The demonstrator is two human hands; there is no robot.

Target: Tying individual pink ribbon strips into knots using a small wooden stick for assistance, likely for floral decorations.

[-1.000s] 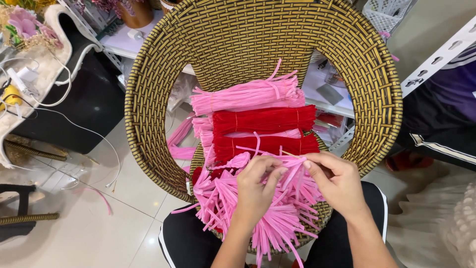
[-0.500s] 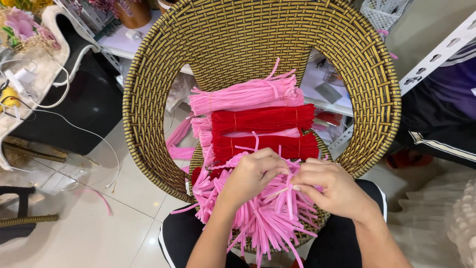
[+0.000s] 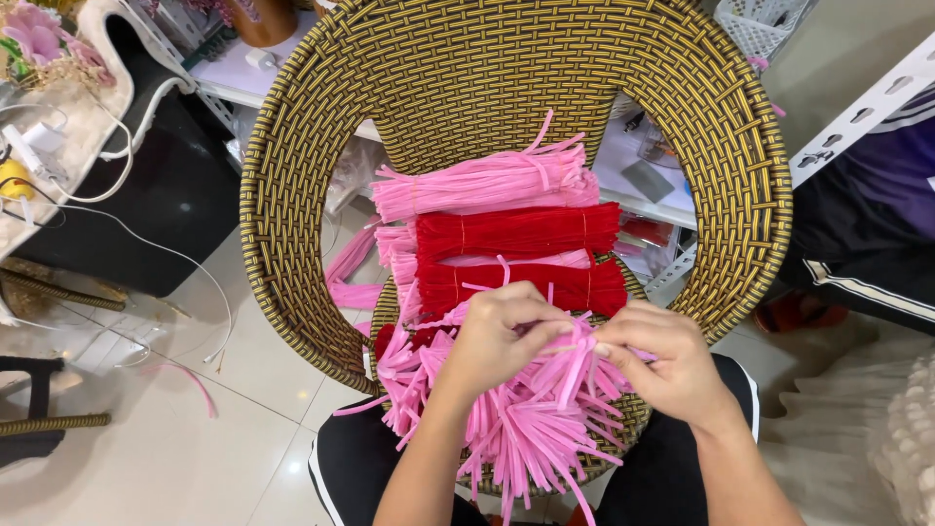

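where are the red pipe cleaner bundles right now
In the head view the red pipe cleaner bundles lie mid-frame on the woven chair, below the pink bundle and just above both hands, left hand and right hand.

Craft workshop: bundled pipe cleaners (image 3: 506, 234), shelving (image 3: 857, 107)

floor: pale glossy tiles (image 3: 146, 458) | white shelving (image 3: 867, 107) | black cabinet (image 3: 166, 205)

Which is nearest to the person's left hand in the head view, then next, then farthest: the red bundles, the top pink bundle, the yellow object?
1. Red bundles, just above the left hand.
2. Top pink bundle, higher on the chair.
3. Yellow object, far left edge.
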